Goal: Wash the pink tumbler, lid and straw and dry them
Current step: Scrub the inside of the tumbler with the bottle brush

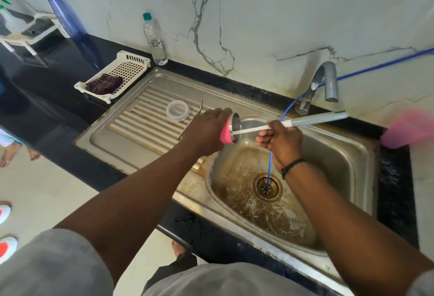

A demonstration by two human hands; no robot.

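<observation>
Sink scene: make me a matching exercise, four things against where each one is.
Things:
1. pink tumbler
2. clear lid
3. checked cloth
4. blue tube

Places:
A. in the white basket
B. running down into the drain
C. held in the left hand
D. lying on the ribbed drainboard

Pairs: 1-C, 2-D, 3-A, 4-B

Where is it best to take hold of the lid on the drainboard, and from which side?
Take the lid by its round rim, coming down from above. It lies flat on the ridged drainboard, apart from the straw beside it, so fingers can probably pinch opposite edges; the flat, clear middle offers nothing to hold.
</observation>
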